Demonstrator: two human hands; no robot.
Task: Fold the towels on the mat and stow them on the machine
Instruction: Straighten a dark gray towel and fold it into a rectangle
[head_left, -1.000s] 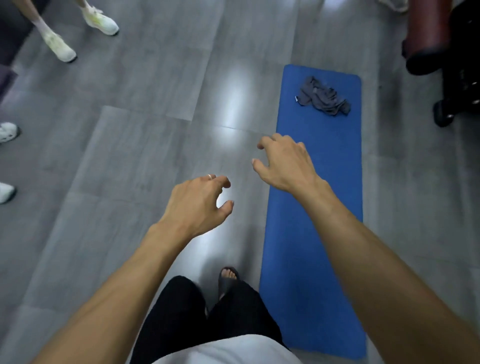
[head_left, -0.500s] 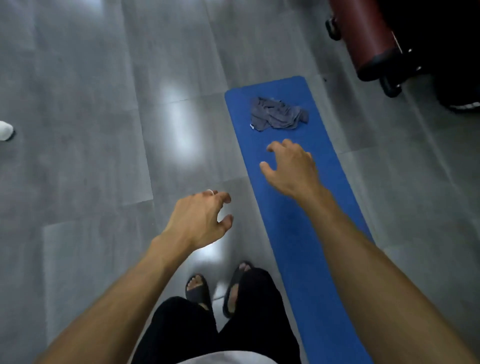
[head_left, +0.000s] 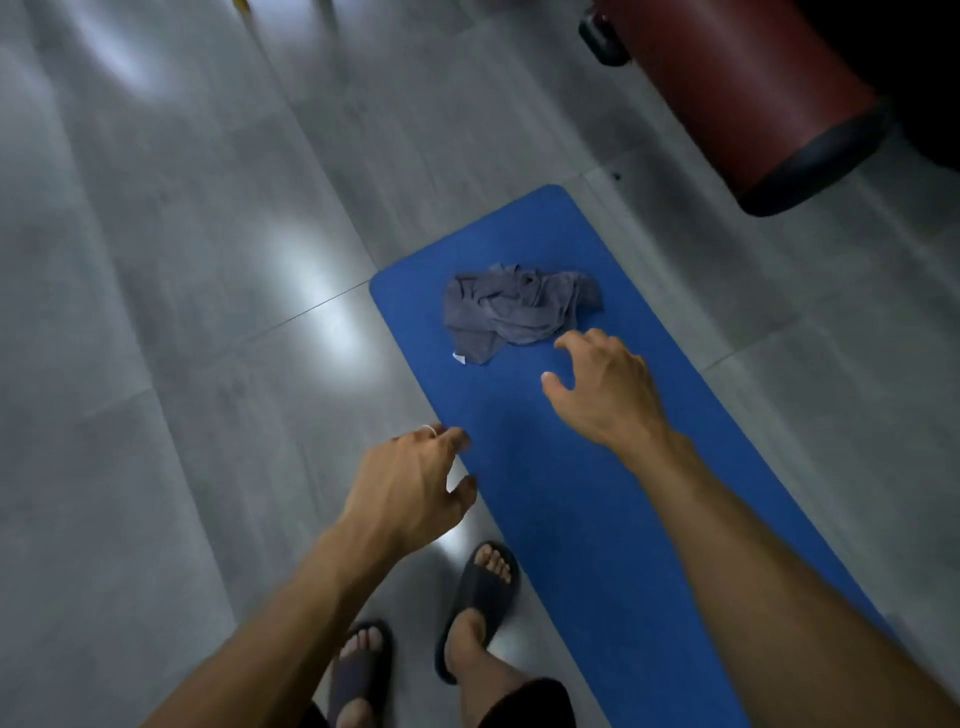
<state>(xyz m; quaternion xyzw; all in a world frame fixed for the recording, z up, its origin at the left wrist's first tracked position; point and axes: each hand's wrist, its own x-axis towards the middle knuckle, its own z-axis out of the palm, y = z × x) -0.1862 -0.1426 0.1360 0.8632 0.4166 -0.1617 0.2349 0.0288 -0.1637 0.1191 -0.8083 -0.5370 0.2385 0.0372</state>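
Reaching for the first towel looks like the step in hand: the right hand (head_left: 605, 387), fingers loosely spread and holding nothing, hovers just below the crumpled grey towel (head_left: 514, 309) at the upper end of the blue mat (head_left: 571, 493) in the middle of the frame. At lower centre, the left hand (head_left: 410, 486) hangs loose and empty over the mat's left edge. Next, I judge, the cloth must be gripped and spread flat for folding. At upper right stands the dark red machine (head_left: 753, 88); nothing shows on it, and no containers are visible
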